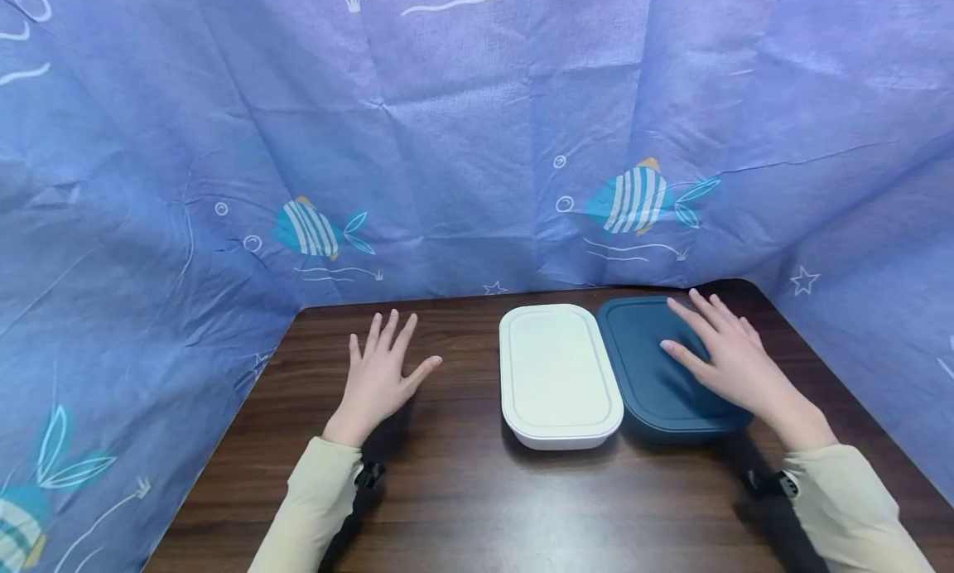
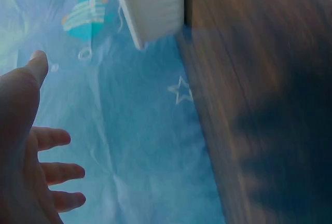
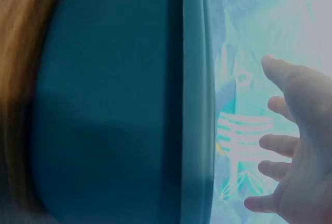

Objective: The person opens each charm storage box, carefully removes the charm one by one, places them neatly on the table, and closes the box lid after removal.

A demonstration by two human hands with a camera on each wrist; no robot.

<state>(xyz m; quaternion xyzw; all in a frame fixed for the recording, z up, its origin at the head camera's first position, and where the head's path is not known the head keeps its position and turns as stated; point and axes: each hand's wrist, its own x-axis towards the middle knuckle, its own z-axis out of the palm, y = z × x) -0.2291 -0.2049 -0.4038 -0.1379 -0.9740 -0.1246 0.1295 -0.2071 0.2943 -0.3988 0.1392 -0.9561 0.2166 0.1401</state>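
Note:
A white lidded food container (image 1: 561,370) lies on the wooden table, its long side running away from me. Beside it on the right is a dark blue lidded food container (image 1: 648,374). My right hand (image 1: 726,353) hovers over the blue container's right part, fingers spread and holding nothing; in the right wrist view the hand (image 3: 295,146) shows apart from the container's side (image 3: 109,99). Left of the white container, my left hand (image 1: 378,382) is over the table with straight, spread fingers and nothing in them. The white container's end (image 2: 155,6) appears in the left wrist view.
The dark wooden table (image 1: 447,507) carries both containers. A blue cloth (image 1: 462,159) printed with striped fish hangs behind the table and along its sides. Small dark devices are strapped under both wrists.

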